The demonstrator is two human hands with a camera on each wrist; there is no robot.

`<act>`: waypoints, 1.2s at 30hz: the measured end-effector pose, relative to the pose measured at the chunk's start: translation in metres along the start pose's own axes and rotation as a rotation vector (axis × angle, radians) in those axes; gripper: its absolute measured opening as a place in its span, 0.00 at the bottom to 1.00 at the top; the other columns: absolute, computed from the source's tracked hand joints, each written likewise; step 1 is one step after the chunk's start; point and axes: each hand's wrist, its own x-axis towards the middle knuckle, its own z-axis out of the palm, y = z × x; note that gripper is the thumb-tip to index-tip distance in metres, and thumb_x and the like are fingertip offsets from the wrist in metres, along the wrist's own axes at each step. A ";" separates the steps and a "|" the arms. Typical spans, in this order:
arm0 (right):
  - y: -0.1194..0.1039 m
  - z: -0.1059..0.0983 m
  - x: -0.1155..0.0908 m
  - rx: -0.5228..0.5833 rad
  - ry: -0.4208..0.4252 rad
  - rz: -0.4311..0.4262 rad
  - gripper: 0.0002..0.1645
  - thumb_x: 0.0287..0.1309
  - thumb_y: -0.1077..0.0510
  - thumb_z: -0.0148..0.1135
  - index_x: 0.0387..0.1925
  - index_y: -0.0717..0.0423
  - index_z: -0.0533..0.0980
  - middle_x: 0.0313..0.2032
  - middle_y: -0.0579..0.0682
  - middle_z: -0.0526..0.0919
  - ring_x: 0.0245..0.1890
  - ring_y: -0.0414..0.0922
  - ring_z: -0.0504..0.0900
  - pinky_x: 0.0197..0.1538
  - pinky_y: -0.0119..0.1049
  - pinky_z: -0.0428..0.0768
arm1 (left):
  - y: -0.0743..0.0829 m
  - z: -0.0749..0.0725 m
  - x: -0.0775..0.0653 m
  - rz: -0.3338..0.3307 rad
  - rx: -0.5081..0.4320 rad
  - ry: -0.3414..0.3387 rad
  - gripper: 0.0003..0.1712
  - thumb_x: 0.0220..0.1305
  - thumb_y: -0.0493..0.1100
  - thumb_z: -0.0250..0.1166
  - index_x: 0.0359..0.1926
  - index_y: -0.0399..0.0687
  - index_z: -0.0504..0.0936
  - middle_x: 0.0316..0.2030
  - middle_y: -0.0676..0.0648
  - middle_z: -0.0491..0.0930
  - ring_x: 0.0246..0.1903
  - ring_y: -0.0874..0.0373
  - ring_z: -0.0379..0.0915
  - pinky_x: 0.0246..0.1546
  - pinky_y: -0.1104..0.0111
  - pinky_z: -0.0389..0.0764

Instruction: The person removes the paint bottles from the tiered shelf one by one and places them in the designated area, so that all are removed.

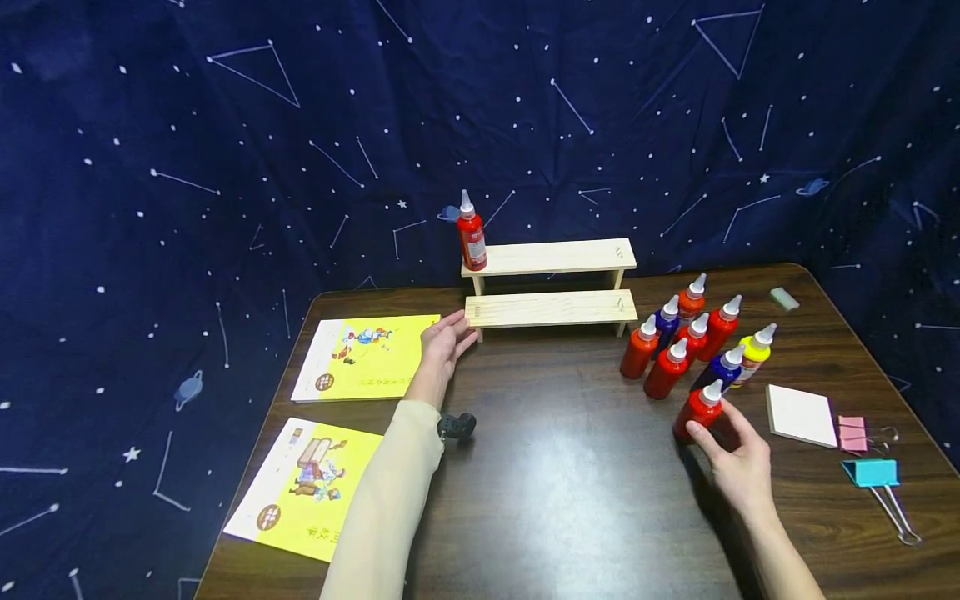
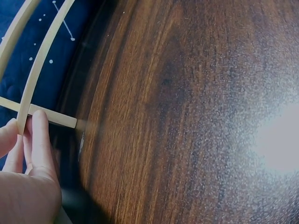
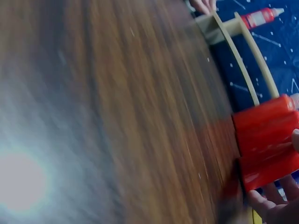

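My left hand (image 1: 442,343) pinches the left end of the lower board of a two-step wooden rack (image 1: 551,309). In the left wrist view the thumb and the fingers (image 2: 41,144) lie on either side of that board. A red squeeze bottle with a white nozzle (image 1: 472,242) stands upright on the left end of the upper step. My right hand (image 1: 742,467) holds another red squeeze bottle (image 1: 697,412) between thumb and fingers at the front of a bottle group. Beside it stand several more bottles: red, orange-red, a dark blue bottle (image 1: 717,372) and a yellow bottle (image 1: 753,357).
Two yellow picture books, one behind (image 1: 397,358) and one in front (image 1: 300,492), lie at the left. At the right are a white pad (image 1: 801,415), a pink binder clip (image 1: 852,433), a teal binder clip (image 1: 873,472) and a pale eraser-like block (image 1: 784,299). A starry cloth hangs behind.
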 end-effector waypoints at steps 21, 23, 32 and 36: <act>-0.003 0.005 0.014 0.045 0.058 0.174 0.35 0.54 0.56 0.70 0.64 0.53 0.70 0.56 0.61 0.78 0.46 0.38 0.79 0.43 0.10 0.75 | 0.000 0.002 0.001 -0.004 -0.014 -0.001 0.19 0.62 0.30 0.61 0.56 0.38 0.79 0.49 0.41 0.79 0.35 0.58 0.78 0.43 0.67 0.86; -0.005 0.003 0.012 0.059 0.075 0.163 0.34 0.54 0.57 0.70 0.63 0.53 0.71 0.56 0.60 0.78 0.49 0.42 0.79 0.44 0.11 0.76 | -0.001 0.002 0.000 -0.003 -0.014 -0.003 0.19 0.62 0.30 0.61 0.56 0.38 0.79 0.49 0.41 0.79 0.35 0.58 0.78 0.43 0.68 0.86; -0.049 -0.006 -0.006 0.312 0.352 -0.172 0.23 0.53 0.70 0.66 0.52 0.67 0.77 0.46 0.57 0.83 0.44 0.39 0.82 0.46 0.19 0.81 | 0.000 0.002 0.000 -0.012 -0.020 -0.004 0.20 0.62 0.30 0.61 0.57 0.38 0.78 0.52 0.40 0.78 0.37 0.57 0.78 0.44 0.67 0.86; -0.084 0.004 -0.010 0.412 0.283 -0.356 0.23 0.50 0.77 0.63 0.51 0.76 0.73 0.45 0.66 0.81 0.45 0.44 0.82 0.50 0.25 0.82 | 0.000 0.001 0.000 -0.016 -0.021 0.007 0.20 0.62 0.30 0.62 0.56 0.38 0.79 0.51 0.40 0.79 0.37 0.57 0.78 0.44 0.67 0.86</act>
